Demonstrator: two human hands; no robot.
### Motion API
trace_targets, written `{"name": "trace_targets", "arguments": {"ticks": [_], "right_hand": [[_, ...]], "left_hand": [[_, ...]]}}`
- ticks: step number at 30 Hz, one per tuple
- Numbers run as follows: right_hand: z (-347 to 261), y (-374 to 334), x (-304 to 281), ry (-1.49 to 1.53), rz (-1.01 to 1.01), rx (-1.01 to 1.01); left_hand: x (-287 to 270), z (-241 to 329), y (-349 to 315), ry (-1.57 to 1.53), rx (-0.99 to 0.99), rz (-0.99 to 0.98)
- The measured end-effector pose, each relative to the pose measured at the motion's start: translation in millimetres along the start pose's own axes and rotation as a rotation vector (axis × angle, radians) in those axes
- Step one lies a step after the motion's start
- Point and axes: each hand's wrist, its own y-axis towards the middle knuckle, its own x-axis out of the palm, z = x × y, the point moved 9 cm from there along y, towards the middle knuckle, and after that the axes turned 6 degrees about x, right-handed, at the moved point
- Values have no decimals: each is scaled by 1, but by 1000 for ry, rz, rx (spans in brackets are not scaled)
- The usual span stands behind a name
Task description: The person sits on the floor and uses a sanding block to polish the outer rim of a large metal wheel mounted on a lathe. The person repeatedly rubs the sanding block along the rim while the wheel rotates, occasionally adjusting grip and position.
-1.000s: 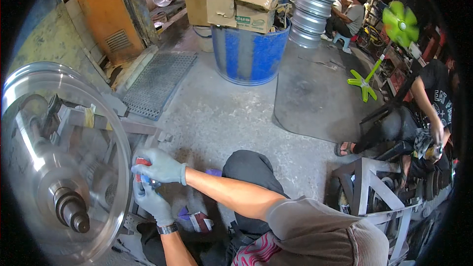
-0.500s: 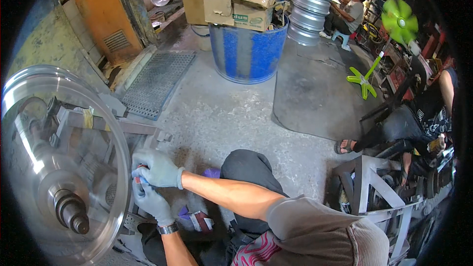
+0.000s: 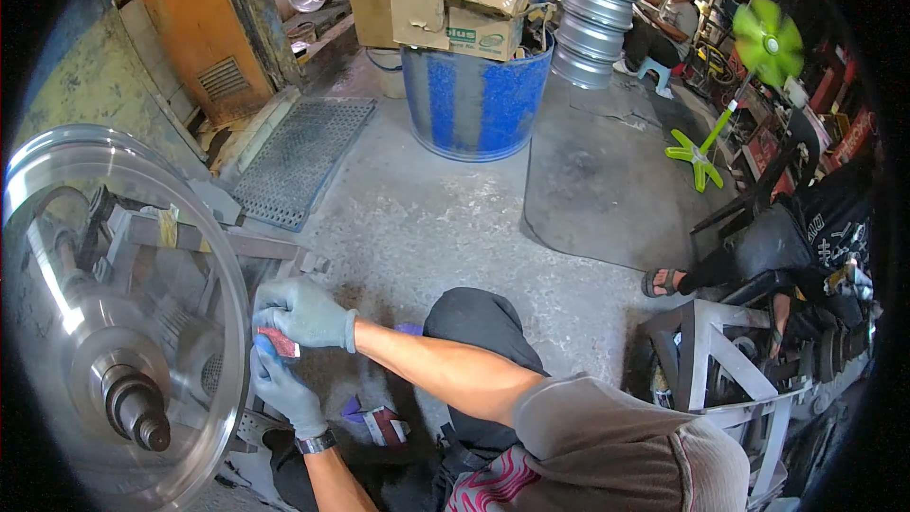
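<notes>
A large metal wheel rim (image 3: 224, 275), blurred as if spinning, stands at the left on a dark threaded shaft (image 3: 133, 403). Beside its right edge are both my hands in grey gloves. My right hand (image 3: 308, 313) reaches across from the right, its fingers curled at the edge of the rim. Just below it my left hand (image 3: 284, 387), with a band on the wrist, is closed with its thumb upward. Between them both hands grip a small reddish abrasive pad (image 3: 278, 341). The fingertips nearest the rim are partly hidden.
A grey metal frame (image 3: 180, 232) stands behind the rim. On the floor lie a red-and-white block (image 3: 387, 427) and a perforated mat (image 3: 303, 156). Farther off are a blue tub (image 3: 479, 104) with cardboard boxes, stacked rims (image 3: 595, 19), a green fan (image 3: 766, 43) and two seated people.
The reddish pad now shows more between my hands. My left hand has shifted slightly left and up. At the right, the nearer person has leaned back out of view.
</notes>
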Motion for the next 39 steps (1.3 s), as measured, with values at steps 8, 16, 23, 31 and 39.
{"name": "trace_targets", "arguments": {"ticks": [8,16,23,31,39], "right_hand": [[18,1,18,39,-23,46],[27,0,-4,12,-35,105],[48,1,16,73,1,252],[52,5,18,115,65,218],[46,6,16,149,92,244]], "left_hand": [[-18,-16,-6,146,-26,140],[25,-49,-8,-442,-309,-38],[15,-68,-8,-455,-377,107],[19,-70,-2,-590,-308,137],[25,-72,1,-708,-325,185]]}}
